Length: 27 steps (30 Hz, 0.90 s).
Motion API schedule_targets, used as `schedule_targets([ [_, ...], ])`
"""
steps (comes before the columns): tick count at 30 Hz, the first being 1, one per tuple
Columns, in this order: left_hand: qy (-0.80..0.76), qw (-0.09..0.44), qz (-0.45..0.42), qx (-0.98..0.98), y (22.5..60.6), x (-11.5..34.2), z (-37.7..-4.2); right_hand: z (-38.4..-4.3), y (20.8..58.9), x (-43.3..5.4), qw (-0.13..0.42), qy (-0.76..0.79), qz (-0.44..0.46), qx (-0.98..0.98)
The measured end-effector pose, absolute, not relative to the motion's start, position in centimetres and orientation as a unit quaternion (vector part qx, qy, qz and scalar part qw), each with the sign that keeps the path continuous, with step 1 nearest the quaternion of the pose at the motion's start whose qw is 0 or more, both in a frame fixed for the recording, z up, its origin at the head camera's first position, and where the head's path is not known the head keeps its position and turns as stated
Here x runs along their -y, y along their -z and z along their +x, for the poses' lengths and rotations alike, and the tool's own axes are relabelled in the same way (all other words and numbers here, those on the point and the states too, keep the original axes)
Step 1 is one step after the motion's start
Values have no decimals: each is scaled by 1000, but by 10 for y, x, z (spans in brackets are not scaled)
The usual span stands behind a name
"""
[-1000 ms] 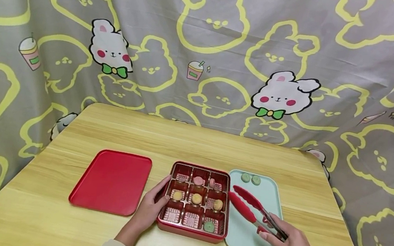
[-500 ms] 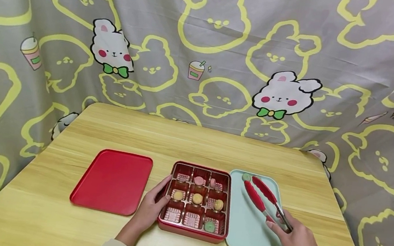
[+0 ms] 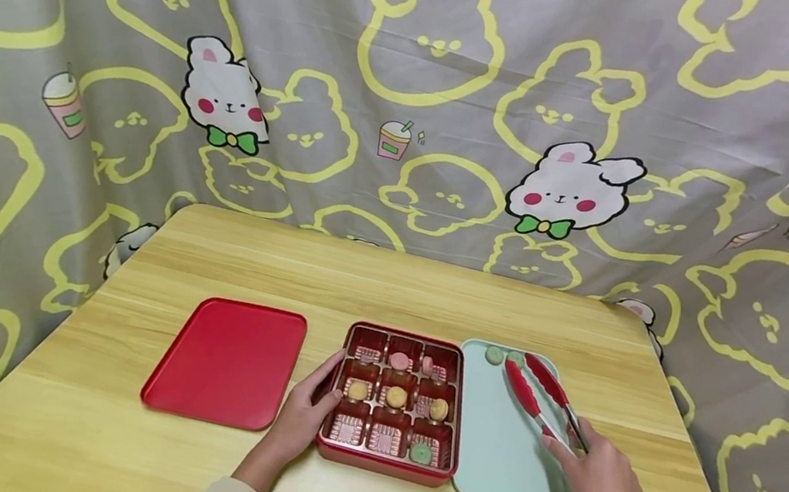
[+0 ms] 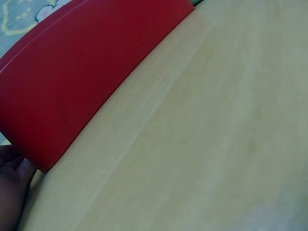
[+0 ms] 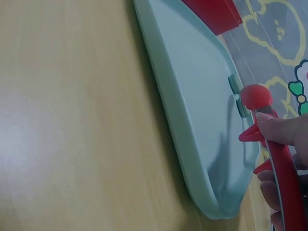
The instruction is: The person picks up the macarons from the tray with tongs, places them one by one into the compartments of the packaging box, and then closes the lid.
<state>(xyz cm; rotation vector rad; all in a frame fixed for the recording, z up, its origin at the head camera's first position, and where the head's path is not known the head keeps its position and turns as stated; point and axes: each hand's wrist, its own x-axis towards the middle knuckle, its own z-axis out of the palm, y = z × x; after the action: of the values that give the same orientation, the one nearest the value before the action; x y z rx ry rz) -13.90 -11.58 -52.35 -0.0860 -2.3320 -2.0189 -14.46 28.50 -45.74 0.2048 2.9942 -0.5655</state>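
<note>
My left hand [image 3: 301, 414] rests along the left wall of a red box [image 3: 382, 467], thumb at the rim and fingers extended against the side. Several compartments divide the box. Pink macarons [image 3: 399, 361] lie in its back row, yellow macarons [image 3: 396, 397] across the middle row, and a green macaron [image 3: 421, 453] at front right. My right hand [image 3: 607, 478] grips red-tipped tongs [image 3: 524, 389] above the pale green tray [image 3: 505, 484]. The spread tong tips are right at the right one of two green macarons [image 3: 494, 355] by the tray's back edge.
A red lid [image 3: 226, 365] lies flat on the wooden table [image 3: 263, 261], left of my left hand. The tray sits against the right side of the box. A patterned curtain [image 3: 450, 119] hangs behind the table and along its sides.
The tongs have moved from beside the box's right edge back and rightward to the green macarons at the tray's far end. My left hand and the box stay in place.
</note>
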Motion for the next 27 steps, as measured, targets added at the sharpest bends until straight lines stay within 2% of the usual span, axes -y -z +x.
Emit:
schedule_targets([
  [27,658,21,-27,753,521,116,-137,-158,456,-290,72,175,58,-980],
])
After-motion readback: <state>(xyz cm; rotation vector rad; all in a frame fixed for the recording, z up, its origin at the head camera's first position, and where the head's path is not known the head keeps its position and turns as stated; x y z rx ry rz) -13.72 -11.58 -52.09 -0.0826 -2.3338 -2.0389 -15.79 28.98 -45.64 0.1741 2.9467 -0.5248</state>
